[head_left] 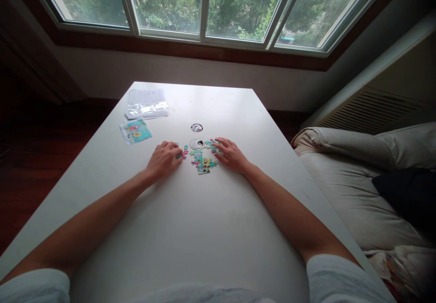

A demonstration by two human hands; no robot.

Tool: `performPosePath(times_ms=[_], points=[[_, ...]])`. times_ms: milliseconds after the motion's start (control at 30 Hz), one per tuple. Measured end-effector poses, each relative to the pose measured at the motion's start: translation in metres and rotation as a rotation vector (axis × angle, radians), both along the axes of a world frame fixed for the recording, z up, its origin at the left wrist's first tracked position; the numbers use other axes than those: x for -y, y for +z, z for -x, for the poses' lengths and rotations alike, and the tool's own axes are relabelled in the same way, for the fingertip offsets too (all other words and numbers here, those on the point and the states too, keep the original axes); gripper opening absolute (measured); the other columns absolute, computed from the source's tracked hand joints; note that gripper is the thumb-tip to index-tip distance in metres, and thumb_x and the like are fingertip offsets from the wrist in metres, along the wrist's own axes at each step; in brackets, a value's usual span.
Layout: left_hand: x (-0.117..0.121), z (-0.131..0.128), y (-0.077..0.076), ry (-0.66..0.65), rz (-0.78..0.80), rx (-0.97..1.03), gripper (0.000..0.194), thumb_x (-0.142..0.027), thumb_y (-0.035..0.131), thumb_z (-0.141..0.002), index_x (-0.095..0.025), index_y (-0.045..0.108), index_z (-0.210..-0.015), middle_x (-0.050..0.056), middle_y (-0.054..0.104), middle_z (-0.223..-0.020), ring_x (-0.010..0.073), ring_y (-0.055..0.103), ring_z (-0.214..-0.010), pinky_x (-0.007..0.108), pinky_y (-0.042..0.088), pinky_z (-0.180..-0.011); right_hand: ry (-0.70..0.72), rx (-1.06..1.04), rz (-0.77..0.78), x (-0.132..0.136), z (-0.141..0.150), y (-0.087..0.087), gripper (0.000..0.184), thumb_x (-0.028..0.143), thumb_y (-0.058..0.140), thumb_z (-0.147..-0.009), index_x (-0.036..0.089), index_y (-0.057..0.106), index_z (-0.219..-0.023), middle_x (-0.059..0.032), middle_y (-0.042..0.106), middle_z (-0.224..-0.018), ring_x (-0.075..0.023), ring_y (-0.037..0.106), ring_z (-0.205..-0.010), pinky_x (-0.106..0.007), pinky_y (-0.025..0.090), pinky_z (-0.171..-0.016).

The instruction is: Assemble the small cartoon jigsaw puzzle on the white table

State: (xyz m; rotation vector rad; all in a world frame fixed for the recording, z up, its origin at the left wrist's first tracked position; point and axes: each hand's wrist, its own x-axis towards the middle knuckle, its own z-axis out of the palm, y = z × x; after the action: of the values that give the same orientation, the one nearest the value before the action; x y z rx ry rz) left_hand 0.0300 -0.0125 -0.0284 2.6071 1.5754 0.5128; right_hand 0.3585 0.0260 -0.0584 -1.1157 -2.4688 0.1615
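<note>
A partly joined jigsaw puzzle (pixel 203 162) with a yellow cartoon figure on a teal ground lies in the middle of the white table. To its left, my left hand (pixel 164 160) rests with bent fingers apart, touching a small group of loose pink and teal puzzle pieces (pixel 184 152). My right hand (pixel 232 154) lies palm down on the other side, fingers spread over more teal pieces (pixel 208 144) and partly hiding them. Just beyond the joined part is a round tin (pixel 196 144), and behind that a round shiny lid-like disc (pixel 196 127).
A colourful picture card (pixel 135 131) lies at the table's far left, beside a clear plastic bag (pixel 148 103) with printed paper. The white table (pixel 190 230) narrows toward the window wall. A cream sofa (pixel 347 189) with a dark cushion (pixel 408 194) stands at the right.
</note>
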Motion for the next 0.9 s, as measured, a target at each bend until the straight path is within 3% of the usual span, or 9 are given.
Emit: performPosePath(times_ms=[233, 600, 900], points=[[0.003, -0.005, 0.002, 0.01, -0.014, -0.01, 0.02, -0.032, 0.06, -0.092, -0.025, 0.074, -0.104, 0.008, 0.069, -0.11, 0.0297, 0.055, -0.108, 0.045, 0.045, -0.091, 0.223, -0.026, 0.019, 0.013, 0.007, 0.013, 0.028, 0.043, 0.07, -0.088, 0.028, 0.068, -0.112, -0.0072, 0.047, -0.155, -0.0322, 0.033, -0.15, -0.058, 0.037, -0.117], [0.003, -0.007, -0.006, 0.023, -0.033, 0.015, 0.021, -0.029, 0.056, -0.096, -0.027, 0.075, -0.105, 0.007, 0.07, -0.108, 0.0284, 0.055, -0.104, 0.043, 0.043, -0.087, 0.243, -0.034, 0.05, 0.016, 0.013, 0.011, 0.027, 0.041, 0.07, -0.088, 0.025, 0.065, -0.108, -0.0105, 0.047, -0.154, -0.0324, 0.033, -0.15, -0.058, 0.036, -0.118], [0.012, -0.019, -0.001, 0.029, -0.06, -0.036, 0.023, -0.035, 0.056, -0.095, -0.025, 0.075, -0.105, 0.009, 0.07, -0.107, 0.0287, 0.055, -0.104, 0.045, 0.04, -0.089, 0.231, -0.017, 0.052, 0.016, 0.015, 0.01, 0.027, 0.038, 0.068, -0.089, 0.025, 0.064, -0.112, -0.01, 0.047, -0.154, -0.0329, 0.034, -0.149, -0.059, 0.036, -0.117]])
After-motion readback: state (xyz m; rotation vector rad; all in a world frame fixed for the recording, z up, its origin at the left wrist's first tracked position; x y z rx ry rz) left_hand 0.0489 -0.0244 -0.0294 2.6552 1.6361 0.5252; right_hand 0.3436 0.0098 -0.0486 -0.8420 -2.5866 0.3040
